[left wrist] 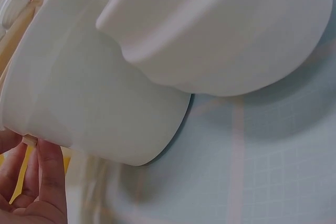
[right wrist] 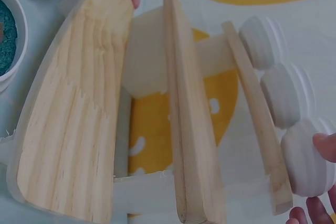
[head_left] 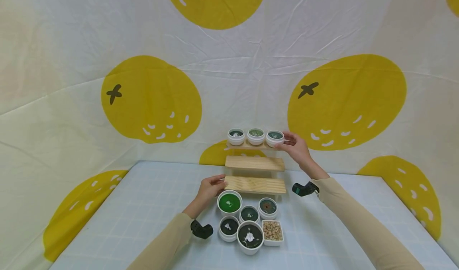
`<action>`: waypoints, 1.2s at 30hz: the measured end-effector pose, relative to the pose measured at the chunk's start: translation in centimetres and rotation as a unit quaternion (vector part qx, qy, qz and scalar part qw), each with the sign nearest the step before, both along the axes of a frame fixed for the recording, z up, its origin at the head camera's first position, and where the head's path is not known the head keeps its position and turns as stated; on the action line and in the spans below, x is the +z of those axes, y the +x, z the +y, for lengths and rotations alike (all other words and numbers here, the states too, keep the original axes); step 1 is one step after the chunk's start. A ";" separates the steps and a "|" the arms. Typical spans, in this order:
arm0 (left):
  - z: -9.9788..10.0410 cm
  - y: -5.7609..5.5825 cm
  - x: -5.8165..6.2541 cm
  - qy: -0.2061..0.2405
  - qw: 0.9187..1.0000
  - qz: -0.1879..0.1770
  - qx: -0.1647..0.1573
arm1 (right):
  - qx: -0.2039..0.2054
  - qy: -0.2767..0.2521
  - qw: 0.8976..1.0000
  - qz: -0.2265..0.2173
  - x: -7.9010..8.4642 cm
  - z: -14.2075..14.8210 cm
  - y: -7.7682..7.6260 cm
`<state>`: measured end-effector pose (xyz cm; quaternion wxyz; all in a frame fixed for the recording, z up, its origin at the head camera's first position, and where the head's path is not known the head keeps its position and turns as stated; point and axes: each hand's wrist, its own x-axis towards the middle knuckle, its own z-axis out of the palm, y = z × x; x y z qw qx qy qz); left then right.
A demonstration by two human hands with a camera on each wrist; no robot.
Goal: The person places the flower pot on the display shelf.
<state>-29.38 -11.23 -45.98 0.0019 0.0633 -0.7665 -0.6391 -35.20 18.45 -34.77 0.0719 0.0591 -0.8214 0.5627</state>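
Note:
A three-step wooden display stand (head_left: 255, 163) stands at the back of the table. Its top step carries a row of three white cups filled with dark or green contents. My right hand (head_left: 295, 148) holds the rightmost cup (head_left: 275, 137) by its side; in the right wrist view, thumb and fingers lie around this cup (right wrist: 304, 158), which sits at the end of the top step (right wrist: 257, 114). My left hand (head_left: 209, 189) grips the left end of the lowest step (head_left: 255, 184). Close beside it is a white cup with bright green contents (head_left: 229, 203).
In front of the stand cluster more white cups, among them a large dark one (head_left: 250, 237) and a speckled one (head_left: 267, 208). A square dish of tan pieces (head_left: 273, 232) is at their right. Behind hangs a white cloth (head_left: 244, 94) with yellow fruit prints.

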 end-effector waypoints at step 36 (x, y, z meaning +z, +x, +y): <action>0.0 0.1 0.0 0.001 1.000 -0.015 0.003 | -0.092 -0.061 0.993 0.046 -3.6 0.0 4.1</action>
